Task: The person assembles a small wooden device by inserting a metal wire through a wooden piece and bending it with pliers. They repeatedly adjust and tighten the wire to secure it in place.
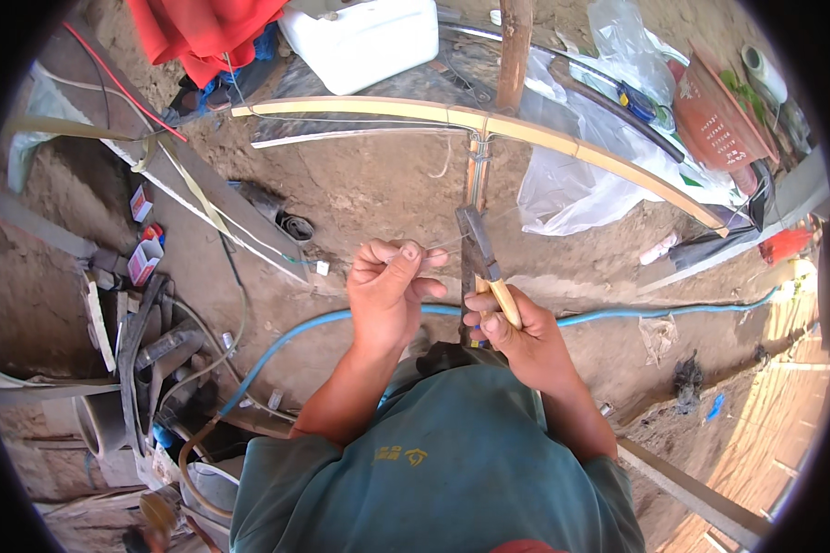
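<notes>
The person's right hand (516, 336) has its grip clamped around the yellow handles of a pair of pliers (485, 263), whose dark head points up and away from the fist. The left hand (389, 286) sits just beside it, fingers pinched together on a thin wire (452, 241) that runs from that pinch toward the pliers' head; whether the pliers' head bites the wire I cannot tell. Straight beyond both grips a long curved bamboo strip (563, 140) arches across the dirt ground (378, 184), joined at its middle to an upright stick (475, 180). A blue hose (286, 339) snakes under the hands, close to the body.
</notes>
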A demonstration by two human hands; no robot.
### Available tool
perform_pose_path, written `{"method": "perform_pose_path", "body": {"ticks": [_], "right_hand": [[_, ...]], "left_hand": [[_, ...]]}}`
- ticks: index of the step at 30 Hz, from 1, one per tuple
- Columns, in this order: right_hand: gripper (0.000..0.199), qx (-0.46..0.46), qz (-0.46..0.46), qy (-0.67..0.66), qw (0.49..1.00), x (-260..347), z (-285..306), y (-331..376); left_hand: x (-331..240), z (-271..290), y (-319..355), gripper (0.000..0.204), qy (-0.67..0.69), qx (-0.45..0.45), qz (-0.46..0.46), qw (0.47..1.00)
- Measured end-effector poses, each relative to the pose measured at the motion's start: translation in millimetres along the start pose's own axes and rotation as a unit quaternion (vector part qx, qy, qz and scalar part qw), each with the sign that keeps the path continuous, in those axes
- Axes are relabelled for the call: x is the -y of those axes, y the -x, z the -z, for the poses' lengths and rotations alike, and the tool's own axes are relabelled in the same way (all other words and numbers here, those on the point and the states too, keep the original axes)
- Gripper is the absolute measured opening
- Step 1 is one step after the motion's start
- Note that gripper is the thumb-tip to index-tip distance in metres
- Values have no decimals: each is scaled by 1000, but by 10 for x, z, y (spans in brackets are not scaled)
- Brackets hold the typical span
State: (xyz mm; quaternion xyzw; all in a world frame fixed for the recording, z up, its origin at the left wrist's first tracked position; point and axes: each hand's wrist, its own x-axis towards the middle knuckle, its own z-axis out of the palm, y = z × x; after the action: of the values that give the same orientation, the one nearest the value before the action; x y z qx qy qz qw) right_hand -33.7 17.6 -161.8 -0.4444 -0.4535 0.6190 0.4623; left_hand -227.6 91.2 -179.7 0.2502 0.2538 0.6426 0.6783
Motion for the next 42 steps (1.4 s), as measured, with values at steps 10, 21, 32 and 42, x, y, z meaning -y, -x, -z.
{"method": "perform_pose_path", "body": {"ticks": [10, 21, 32, 42], "right_hand": [[32, 9, 101, 176, 979, 80, -14, -237], [24, -64, 148, 342, 926, 496, 19, -525], [36, -76, 192, 450, 869, 860, 179, -1053], [38, -46, 79, 458, 884, 1184, -14, -1466]], "left_hand": [[-96, 5, -44, 12, 16, 13, -43, 999], [-395, -155, -429, 11, -208, 70, 6, 976], [-849, -608, -1296, 26, -523, 237, 32, 818], [-1010, -422, -1808, 28, -307, 190, 198, 911]]}}
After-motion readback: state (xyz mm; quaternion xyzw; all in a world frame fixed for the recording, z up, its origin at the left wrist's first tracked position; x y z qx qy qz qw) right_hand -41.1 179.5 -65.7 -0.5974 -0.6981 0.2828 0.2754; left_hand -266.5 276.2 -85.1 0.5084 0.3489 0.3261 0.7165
